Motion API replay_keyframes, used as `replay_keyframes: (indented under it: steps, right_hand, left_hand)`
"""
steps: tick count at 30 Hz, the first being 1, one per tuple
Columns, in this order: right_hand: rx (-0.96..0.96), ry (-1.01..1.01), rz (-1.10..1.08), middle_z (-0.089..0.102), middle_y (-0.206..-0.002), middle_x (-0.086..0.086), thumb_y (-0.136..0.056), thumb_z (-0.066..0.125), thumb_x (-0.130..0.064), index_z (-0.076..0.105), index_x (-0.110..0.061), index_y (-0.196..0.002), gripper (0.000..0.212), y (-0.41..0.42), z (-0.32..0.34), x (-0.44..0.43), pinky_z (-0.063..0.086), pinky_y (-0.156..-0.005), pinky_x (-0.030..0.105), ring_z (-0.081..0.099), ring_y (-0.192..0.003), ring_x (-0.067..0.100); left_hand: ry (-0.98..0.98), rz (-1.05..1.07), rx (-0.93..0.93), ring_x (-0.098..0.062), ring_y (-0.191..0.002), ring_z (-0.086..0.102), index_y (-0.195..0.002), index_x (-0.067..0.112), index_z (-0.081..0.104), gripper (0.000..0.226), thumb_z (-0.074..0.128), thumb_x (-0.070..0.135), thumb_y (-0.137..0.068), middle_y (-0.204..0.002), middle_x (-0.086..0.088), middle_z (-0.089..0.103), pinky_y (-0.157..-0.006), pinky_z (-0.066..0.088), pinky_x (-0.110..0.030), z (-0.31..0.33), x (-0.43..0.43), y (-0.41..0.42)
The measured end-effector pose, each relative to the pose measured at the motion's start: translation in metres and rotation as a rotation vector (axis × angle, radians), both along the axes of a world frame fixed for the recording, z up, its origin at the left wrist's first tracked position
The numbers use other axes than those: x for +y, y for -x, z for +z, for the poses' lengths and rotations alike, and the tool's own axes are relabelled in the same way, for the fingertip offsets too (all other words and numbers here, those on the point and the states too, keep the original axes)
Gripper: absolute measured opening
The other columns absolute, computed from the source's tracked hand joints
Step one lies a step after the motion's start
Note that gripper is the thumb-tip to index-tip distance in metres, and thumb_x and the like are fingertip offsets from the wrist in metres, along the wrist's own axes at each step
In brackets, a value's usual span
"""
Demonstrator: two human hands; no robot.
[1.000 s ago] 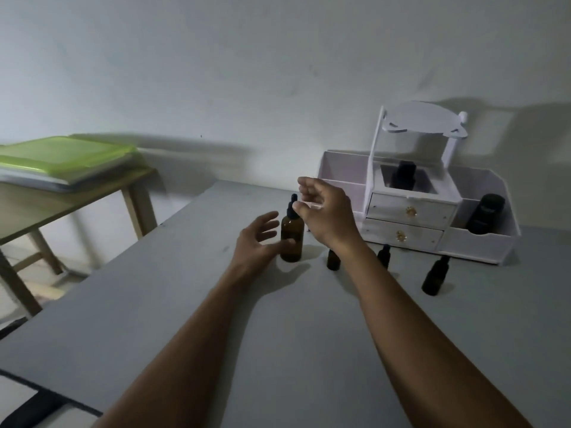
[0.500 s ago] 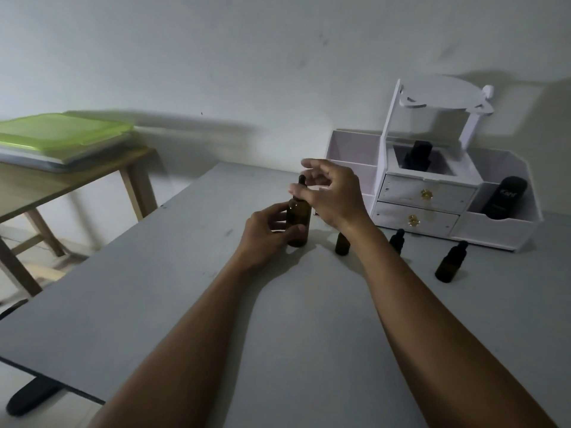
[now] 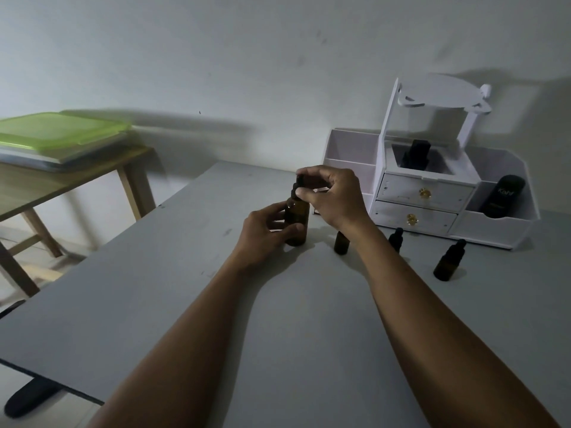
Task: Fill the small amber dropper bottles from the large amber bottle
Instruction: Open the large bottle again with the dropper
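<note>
Large amber bottle stands gripped by left hand; right hand pinches its dropper cap.

Dim room: bare wall across the top, grey table filling the lower frame, wooden table at left, white organizer at right.

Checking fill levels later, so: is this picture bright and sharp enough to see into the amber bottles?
Head view: dim, lit from the left, shadows falling rightward; large amber bottle and small dropper bottles read almost black, contents unreadable; little blur, no glare, wide-angle bending at edges.
</note>
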State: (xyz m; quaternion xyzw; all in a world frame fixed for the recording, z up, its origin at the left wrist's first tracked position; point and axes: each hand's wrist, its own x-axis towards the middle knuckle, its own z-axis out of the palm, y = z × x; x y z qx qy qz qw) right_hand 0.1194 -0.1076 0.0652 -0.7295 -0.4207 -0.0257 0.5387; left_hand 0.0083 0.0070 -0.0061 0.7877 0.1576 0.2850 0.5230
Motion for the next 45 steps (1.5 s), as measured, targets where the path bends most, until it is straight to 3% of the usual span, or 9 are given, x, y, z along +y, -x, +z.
replay_keyframes:
  steps: [5,10,14,17,22,29,32,35,45]
  right_hand:
    - [0.009,-0.019,-0.011,0.070,-0.090,-0.003,-0.072,0.088,-0.025,0.071,-0.018,-0.104,0.037,-0.0008,-0.0034,0.0023,0.054,-0.070,0.010,0.066,-0.080,0.006]
    - [0.036,-0.037,0.030,0.076,-0.100,-0.003,-0.080,0.075,-0.007,0.076,-0.016,-0.108,0.029,-0.0012,-0.0056,0.0025,0.058,-0.086,0.025,0.072,-0.094,0.007]
    - [0.022,-0.043,-0.019,0.074,-0.087,-0.003,-0.072,0.088,-0.020,0.074,-0.014,-0.096,0.029,0.0002,-0.0069,0.0042,0.053,-0.070,0.008,0.068,-0.077,0.002]
    - [0.001,-0.042,-0.022,0.070,-0.086,0.000,-0.071,0.088,-0.025,0.070,-0.018,-0.101,0.035,0.0012,-0.0065,0.0054,0.055,-0.070,0.013,0.066,-0.077,0.008]
    - [0.065,-0.069,0.055,0.076,-0.101,-0.004,-0.079,0.071,-0.001,0.075,-0.017,-0.110,0.035,-0.0006,-0.0067,0.0003,0.057,-0.085,0.022,0.071,-0.096,0.006]
    - [0.020,-0.068,-0.018,0.071,-0.084,-0.003,-0.069,0.090,-0.018,0.075,-0.014,-0.098,0.032,-0.0014,-0.0077,0.0032,0.054,-0.069,0.009,0.067,-0.074,0.007]
    - [0.012,-0.069,0.006,0.073,-0.093,-0.003,-0.072,0.087,-0.018,0.074,-0.018,-0.108,0.038,-0.0013,-0.0023,0.0005,0.057,-0.077,0.015,0.068,-0.084,0.006]
    - [0.022,-0.033,0.033,0.076,-0.099,-0.004,-0.078,0.078,-0.006,0.076,-0.017,-0.107,0.031,-0.0022,0.0013,-0.0013,0.059,-0.086,0.024,0.072,-0.092,0.005]
    - [-0.055,-0.017,-0.031,0.077,-0.096,0.000,-0.078,0.081,-0.008,0.077,-0.015,-0.102,0.025,0.0010,-0.0001,0.0010,0.059,-0.084,0.022,0.073,-0.088,0.011]
  left_hand:
    - [-0.022,-0.013,0.000,-0.009,-0.105,0.069,-0.139,0.024,0.058,0.058,0.078,0.029,-0.085,-0.124,0.000,0.069,-0.084,0.057,-0.019,-0.0006,0.0011,-0.0002]
    - [-0.009,-0.007,-0.006,-0.014,-0.107,0.069,-0.139,0.024,0.058,0.059,0.078,0.027,-0.084,-0.125,-0.003,0.069,-0.086,0.057,-0.023,-0.0012,0.0015,-0.0004]
    - [-0.022,-0.003,-0.002,-0.015,-0.108,0.069,-0.139,0.023,0.059,0.059,0.079,0.028,-0.084,-0.125,-0.003,0.070,-0.090,0.058,-0.030,-0.0016,0.0015,-0.0004]
    - [-0.031,-0.006,0.004,-0.014,-0.108,0.070,-0.138,0.024,0.059,0.058,0.079,0.031,-0.084,-0.124,-0.001,0.070,-0.092,0.058,-0.034,-0.0016,0.0017,-0.0003]
    - [-0.003,0.004,0.003,-0.017,-0.109,0.068,-0.139,0.023,0.059,0.059,0.079,0.028,-0.084,-0.126,-0.003,0.069,-0.091,0.058,-0.032,-0.0010,0.0002,-0.0002]
    - [-0.030,0.009,-0.002,-0.013,-0.107,0.070,-0.140,0.024,0.058,0.061,0.079,0.029,-0.083,-0.125,-0.003,0.070,-0.088,0.058,-0.028,0.0002,0.0010,0.0007]
    - [-0.019,0.010,-0.003,-0.009,-0.104,0.070,-0.139,0.025,0.059,0.060,0.080,0.028,-0.083,-0.122,0.000,0.071,-0.085,0.058,-0.023,0.0008,0.0002,0.0014]
    - [0.005,0.015,0.005,-0.012,-0.106,0.069,-0.138,0.027,0.059,0.060,0.080,0.029,-0.082,-0.124,0.000,0.070,-0.090,0.058,-0.032,0.0004,-0.0006,0.0012]
    - [0.023,0.014,-0.001,-0.012,-0.103,0.072,-0.135,0.025,0.062,0.058,0.081,0.026,-0.081,-0.120,-0.001,0.072,-0.091,0.059,-0.039,-0.0008,-0.0009,0.0003]
